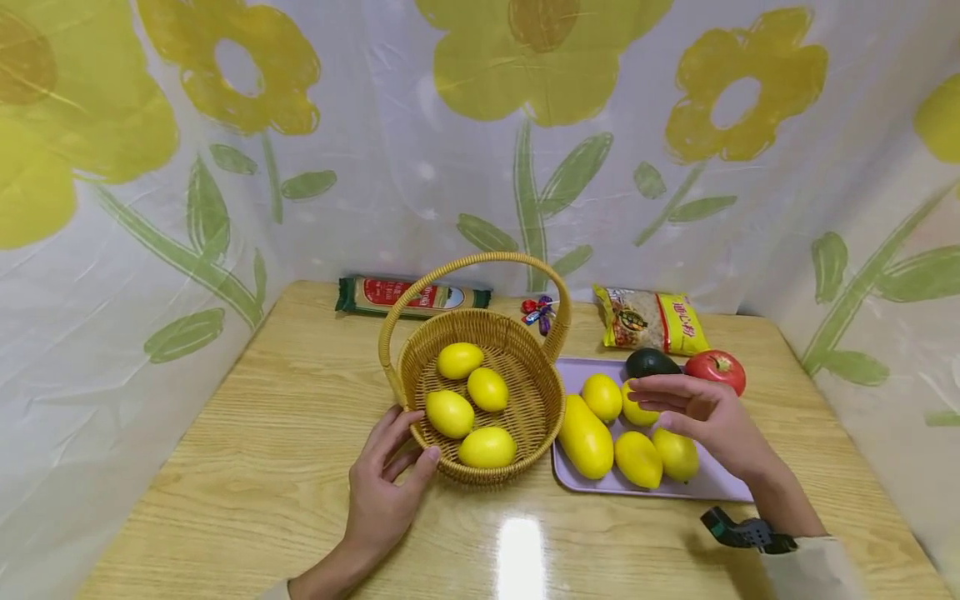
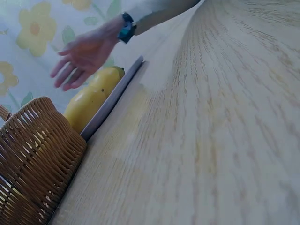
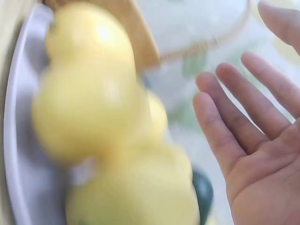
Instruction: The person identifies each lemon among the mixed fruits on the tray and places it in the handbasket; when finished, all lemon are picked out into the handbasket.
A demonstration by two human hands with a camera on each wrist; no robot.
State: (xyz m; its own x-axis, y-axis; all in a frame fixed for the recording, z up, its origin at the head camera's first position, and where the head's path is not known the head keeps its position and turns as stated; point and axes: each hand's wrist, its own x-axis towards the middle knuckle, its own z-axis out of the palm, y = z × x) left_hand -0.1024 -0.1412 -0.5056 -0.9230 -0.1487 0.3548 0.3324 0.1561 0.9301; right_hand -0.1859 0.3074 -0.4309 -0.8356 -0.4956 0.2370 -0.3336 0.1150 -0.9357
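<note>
A round wicker basket (image 1: 528, 417) with a tall arched handle stands mid-table, several lemons (image 1: 487, 447) lying inside. My left hand (image 1: 382, 487) holds its near left side, fingertips on the rim and thumb at the front edge. My right hand (image 1: 712, 421) hovers over the lilac tray (image 1: 716, 482), palm turned toward the basket and fingers extended, holding nothing. Below it on the tray are several more lemons (image 1: 638, 460) and a long yellow papaya-like fruit (image 1: 587, 437). In the right wrist view, the spread fingers (image 3: 243, 108) are apart from the blurred lemons (image 3: 89, 112).
At the tray's back lie a dark green avocado (image 1: 651, 363) and a red apple-like fruit (image 1: 718, 371). Along the back stand a green-ended noodle pack (image 1: 412, 297), a few wrapped candies (image 1: 538, 317) and a yellow food bag (image 1: 652, 321). Flowered curtains (image 1: 390, 183) enclose the table.
</note>
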